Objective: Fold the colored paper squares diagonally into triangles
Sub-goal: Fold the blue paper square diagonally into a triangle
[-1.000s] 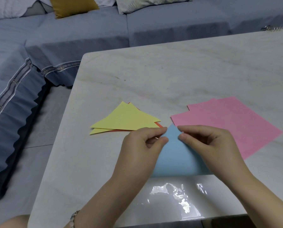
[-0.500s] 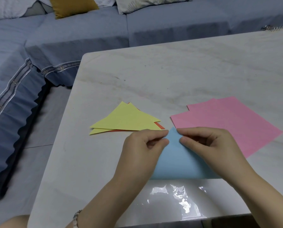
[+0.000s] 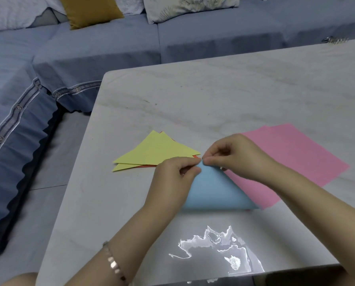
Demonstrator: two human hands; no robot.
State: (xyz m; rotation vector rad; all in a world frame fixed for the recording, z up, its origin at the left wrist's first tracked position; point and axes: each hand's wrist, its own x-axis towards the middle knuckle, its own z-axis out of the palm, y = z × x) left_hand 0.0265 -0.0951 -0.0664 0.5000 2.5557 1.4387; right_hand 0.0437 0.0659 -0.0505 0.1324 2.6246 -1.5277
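A blue paper [image 3: 215, 190] lies folded into a triangle on the marble table [image 3: 213, 96], its long folded edge toward me. My left hand [image 3: 172, 178] and my right hand [image 3: 234, 155] both pinch the far tip of the blue paper, fingertips meeting there. To the left lie yellow triangles [image 3: 158, 151] stacked on an orange one whose edge peeks out [image 3: 195, 156]. Flat pink squares [image 3: 292, 153] lie to the right, partly under the blue paper and my right hand.
A blue-grey sofa [image 3: 90, 58] wraps around the far and left sides of the table, with a mustard cushion [image 3: 90, 11] and pale cushions on it. A small metallic object [image 3: 335, 40] sits at the far right table edge. Glare marks the near tabletop.
Both hands shifted slightly away from me along the blue paper, and their fingertips now meet at its far tip. The blue triangle lies flatter and more fully closed.
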